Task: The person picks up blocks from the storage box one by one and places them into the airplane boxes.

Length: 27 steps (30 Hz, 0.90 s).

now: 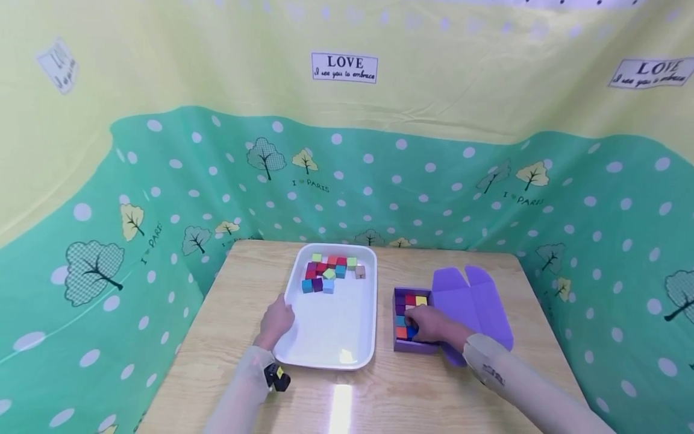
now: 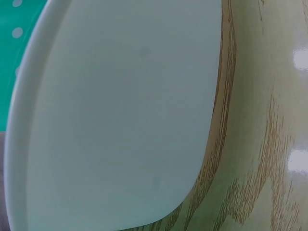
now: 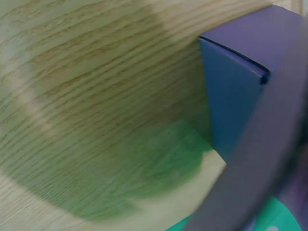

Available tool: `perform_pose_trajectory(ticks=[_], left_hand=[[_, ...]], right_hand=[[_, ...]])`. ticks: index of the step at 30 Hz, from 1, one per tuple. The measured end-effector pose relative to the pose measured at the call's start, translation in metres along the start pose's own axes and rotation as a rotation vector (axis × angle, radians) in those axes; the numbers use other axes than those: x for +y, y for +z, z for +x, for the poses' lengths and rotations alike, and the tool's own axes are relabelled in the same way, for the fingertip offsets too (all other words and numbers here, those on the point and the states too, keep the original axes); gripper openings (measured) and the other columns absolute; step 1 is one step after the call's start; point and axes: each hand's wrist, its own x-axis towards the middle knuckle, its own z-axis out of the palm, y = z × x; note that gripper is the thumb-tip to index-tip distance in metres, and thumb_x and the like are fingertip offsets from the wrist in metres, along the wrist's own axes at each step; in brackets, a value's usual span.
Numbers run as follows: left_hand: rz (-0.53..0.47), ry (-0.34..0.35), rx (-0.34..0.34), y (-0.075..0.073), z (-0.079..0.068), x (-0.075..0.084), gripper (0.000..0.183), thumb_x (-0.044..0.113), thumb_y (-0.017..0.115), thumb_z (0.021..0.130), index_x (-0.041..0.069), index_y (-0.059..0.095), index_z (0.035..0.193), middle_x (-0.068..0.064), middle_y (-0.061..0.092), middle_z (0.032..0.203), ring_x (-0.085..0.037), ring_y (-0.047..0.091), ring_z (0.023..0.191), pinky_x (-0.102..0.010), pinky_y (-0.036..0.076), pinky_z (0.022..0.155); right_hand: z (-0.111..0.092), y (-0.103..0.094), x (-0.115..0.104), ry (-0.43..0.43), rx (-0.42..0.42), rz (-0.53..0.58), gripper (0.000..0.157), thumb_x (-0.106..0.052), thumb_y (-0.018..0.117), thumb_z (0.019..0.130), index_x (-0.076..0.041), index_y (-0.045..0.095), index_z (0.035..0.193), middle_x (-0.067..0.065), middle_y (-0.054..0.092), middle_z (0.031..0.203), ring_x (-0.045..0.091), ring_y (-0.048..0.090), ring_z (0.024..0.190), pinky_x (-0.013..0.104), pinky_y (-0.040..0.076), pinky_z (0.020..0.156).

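A white tray (image 1: 331, 337) holds several coloured cubes, gathered toward its far end, among them a light blue cube (image 1: 328, 286) and a green cube (image 1: 352, 262). My left hand (image 1: 277, 321) grips the tray's left rim. To the right, a purple box (image 1: 414, 346) with its lid folded open contains several cubes set side by side, including a yellow cube (image 1: 421, 300) and an orange cube (image 1: 400, 333). Inside this box, my right hand (image 1: 428, 323) reaches down beside a blue cube (image 1: 411, 332). Its fingertips are hidden, so whether they pinch a cube cannot be told.
The purple lid (image 1: 474, 307) lies spread to the right of the box, under my right forearm. Both containers stand on a wooden table (image 1: 401, 392). A patterned green and yellow cloth (image 1: 347, 181) hangs behind and along the sides.
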Motion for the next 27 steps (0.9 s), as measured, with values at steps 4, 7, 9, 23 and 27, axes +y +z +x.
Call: perform_pose_trajectory(ticks=[4, 7, 9, 23, 27], left_hand=[[-0.010, -0.009, -0.005, -0.002, 0.000, 0.000, 0.043, 0.017, 0.040, 0.090, -0.002, 0.034, 0.128, -0.026, 0.051, 0.113, -0.039, 0.052, 0.097, -0.048, 0.045, 0.076], [-0.003, -0.018, -0.012, -0.003, -0.003, 0.000, 0.044, 0.016, 0.040, 0.090, -0.004, 0.033, 0.129, -0.027, 0.050, 0.115, -0.040, 0.051, 0.098, -0.049, 0.045, 0.078], [0.001, -0.015, -0.004, -0.003, -0.005, 0.001, 0.044, 0.016, 0.040, 0.090, -0.004, 0.033, 0.128, -0.027, 0.050, 0.114, -0.040, 0.052, 0.097, -0.049, 0.045, 0.077], [0.006, -0.011, 0.025, 0.001, -0.001, 0.006, 0.039, 0.016, 0.042, 0.090, -0.001, 0.038, 0.125, -0.023, 0.055, 0.107, -0.036, 0.056, 0.090, -0.046, 0.048, 0.071], [0.004, -0.025, 0.040, 0.004, -0.004, 0.006, 0.039, 0.014, 0.044, 0.089, 0.000, 0.039, 0.125, -0.022, 0.056, 0.105, -0.036, 0.057, 0.088, -0.046, 0.048, 0.068]], right_hand=[[0.007, -0.010, -0.009, 0.032, 0.031, 0.043, 0.022, -0.020, 0.074, 0.066, -0.013, 0.055, 0.073, -0.009, 0.046, 0.060, 0.007, 0.042, 0.054, 0.022, 0.038, 0.049], [0.020, -0.020, -0.021, 0.066, 0.059, 0.054, 0.015, -0.020, 0.069, 0.071, -0.015, 0.055, 0.071, -0.010, 0.045, 0.058, 0.006, 0.043, 0.052, 0.022, 0.038, 0.046], [0.031, -0.025, -0.031, 0.080, 0.073, 0.061, 0.011, -0.019, 0.066, 0.073, -0.017, 0.055, 0.072, -0.010, 0.046, 0.059, 0.006, 0.044, 0.052, 0.022, 0.039, 0.046], [0.144, -0.032, -0.101, 0.073, 0.008, 0.028, 0.021, -0.022, 0.065, 0.078, -0.017, 0.062, 0.098, 0.000, 0.062, 0.092, 0.008, 0.054, 0.077, 0.025, 0.046, 0.069], [0.171, -0.019, -0.113, 0.112, 0.012, 0.122, 0.025, -0.017, 0.064, 0.078, -0.013, 0.062, 0.103, 0.000, 0.061, 0.091, 0.011, 0.051, 0.074, 0.026, 0.046, 0.066]])
